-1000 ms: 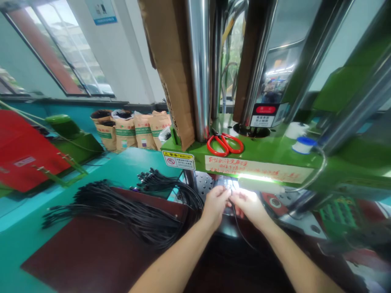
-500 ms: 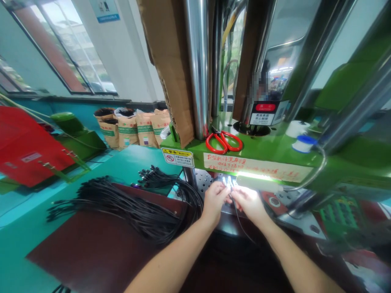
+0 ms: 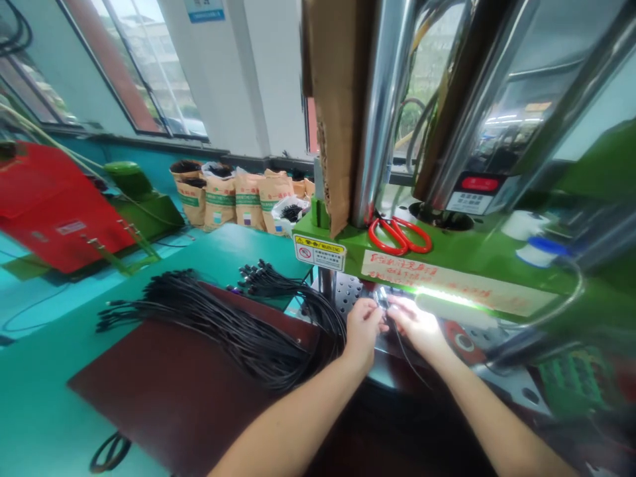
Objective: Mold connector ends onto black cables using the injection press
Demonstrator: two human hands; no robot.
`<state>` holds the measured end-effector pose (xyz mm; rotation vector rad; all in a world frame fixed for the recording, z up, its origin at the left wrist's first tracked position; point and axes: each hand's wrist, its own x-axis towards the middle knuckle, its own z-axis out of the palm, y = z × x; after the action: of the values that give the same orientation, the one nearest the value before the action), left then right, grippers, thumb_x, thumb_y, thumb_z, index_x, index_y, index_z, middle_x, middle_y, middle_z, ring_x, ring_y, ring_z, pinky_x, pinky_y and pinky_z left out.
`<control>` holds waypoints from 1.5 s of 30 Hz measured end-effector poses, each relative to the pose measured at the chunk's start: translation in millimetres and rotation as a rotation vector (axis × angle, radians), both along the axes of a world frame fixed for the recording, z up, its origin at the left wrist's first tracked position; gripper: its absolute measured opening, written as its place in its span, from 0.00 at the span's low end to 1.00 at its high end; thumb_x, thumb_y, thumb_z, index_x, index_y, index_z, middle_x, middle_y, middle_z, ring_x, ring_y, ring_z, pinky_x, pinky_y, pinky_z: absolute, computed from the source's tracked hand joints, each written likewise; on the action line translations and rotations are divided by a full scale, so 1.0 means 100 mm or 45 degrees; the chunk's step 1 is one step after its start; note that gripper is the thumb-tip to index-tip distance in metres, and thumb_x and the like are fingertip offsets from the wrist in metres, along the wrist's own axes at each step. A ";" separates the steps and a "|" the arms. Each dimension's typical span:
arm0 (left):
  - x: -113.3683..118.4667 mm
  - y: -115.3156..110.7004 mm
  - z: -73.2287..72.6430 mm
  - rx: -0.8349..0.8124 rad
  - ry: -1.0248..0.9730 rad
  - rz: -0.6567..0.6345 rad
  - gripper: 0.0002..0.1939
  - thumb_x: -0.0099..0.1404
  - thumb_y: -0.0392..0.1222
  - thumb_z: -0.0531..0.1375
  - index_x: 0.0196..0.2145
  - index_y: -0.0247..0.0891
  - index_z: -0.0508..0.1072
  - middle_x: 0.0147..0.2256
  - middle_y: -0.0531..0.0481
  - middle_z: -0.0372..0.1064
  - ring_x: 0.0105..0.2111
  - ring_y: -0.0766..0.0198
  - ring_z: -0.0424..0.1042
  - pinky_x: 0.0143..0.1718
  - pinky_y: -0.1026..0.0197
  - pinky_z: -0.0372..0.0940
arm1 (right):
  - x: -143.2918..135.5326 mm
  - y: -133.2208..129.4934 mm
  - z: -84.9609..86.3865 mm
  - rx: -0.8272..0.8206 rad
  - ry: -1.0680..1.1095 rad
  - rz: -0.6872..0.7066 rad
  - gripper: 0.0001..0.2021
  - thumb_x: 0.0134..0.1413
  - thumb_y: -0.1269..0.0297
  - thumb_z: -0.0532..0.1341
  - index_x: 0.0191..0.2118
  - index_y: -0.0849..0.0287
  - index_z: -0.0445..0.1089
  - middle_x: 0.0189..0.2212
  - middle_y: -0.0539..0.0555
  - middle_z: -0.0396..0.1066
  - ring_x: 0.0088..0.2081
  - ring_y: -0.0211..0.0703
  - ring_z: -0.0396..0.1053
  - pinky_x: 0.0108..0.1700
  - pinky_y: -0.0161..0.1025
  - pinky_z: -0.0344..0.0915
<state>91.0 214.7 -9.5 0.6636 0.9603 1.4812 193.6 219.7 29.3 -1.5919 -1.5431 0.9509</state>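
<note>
Under the lit front edge of the press, my left hand (image 3: 364,326) and my right hand (image 3: 416,326) meet, thumbs and fingertips pinched together. Between them is the bright metal end of a cable connector (image 3: 381,297), partly covered by the fingers and blurred by glare. A thin black cable (image 3: 410,358) hangs from below the fingers of my right hand and curves down to the right. To the left of my left hand, a bundle of black cables (image 3: 213,324) lies over a dark red board (image 3: 163,391).
Red-handled scissors (image 3: 400,236) lie on the green press (image 3: 342,228) above my hands, with a white-and-blue spool (image 3: 541,252) farther right. A perforated metal plate (image 3: 348,291) is behind my left hand. Paper sacks (image 3: 221,199) stand by the wall.
The view has turned left, so the surroundings sit farther right. Both hands stay together at the connector; its metal end now shows as a smaller, more tilted shape.
</note>
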 end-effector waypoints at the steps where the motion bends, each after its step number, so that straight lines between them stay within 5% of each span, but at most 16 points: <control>1: 0.00 0.01 -0.01 0.016 0.006 0.022 0.05 0.48 0.35 0.57 0.26 0.35 0.63 0.20 0.56 0.59 0.22 0.71 0.62 0.22 0.67 0.62 | -0.02 0.03 0.00 -0.004 0.007 0.002 0.19 0.42 0.56 0.56 0.41 0.60 0.70 0.14 0.46 0.61 0.18 0.38 0.60 0.23 0.36 0.62; 12: 0.02 0.07 -0.07 -0.064 0.040 0.142 0.04 0.49 0.35 0.56 0.24 0.35 0.62 0.21 0.56 0.58 0.19 0.73 0.62 0.19 0.68 0.62 | -0.04 0.12 -0.13 -0.021 0.066 0.117 0.19 0.43 0.57 0.57 0.41 0.62 0.70 0.13 0.45 0.60 0.17 0.38 0.59 0.23 0.38 0.62; 23: 0.04 0.10 -0.17 -0.100 0.056 0.094 0.03 0.51 0.35 0.55 0.25 0.35 0.62 0.19 0.58 0.58 0.16 0.72 0.64 0.19 0.67 0.59 | -0.06 0.13 -0.14 -0.065 0.172 0.111 0.18 0.42 0.59 0.59 0.40 0.63 0.69 0.12 0.44 0.59 0.16 0.37 0.57 0.21 0.37 0.60; 45: 0.03 0.07 -0.09 -0.146 -0.051 0.106 0.08 0.49 0.38 0.59 0.24 0.35 0.62 0.22 0.57 0.58 0.19 0.74 0.63 0.20 0.68 0.62 | -0.06 0.11 -0.09 -0.079 0.042 0.134 0.18 0.43 0.60 0.58 0.42 0.62 0.71 0.12 0.45 0.60 0.17 0.38 0.60 0.23 0.38 0.63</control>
<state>94.0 222.0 -18.2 0.5144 1.0444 1.4942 187.2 230.4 20.7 -1.5418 -1.6021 1.0869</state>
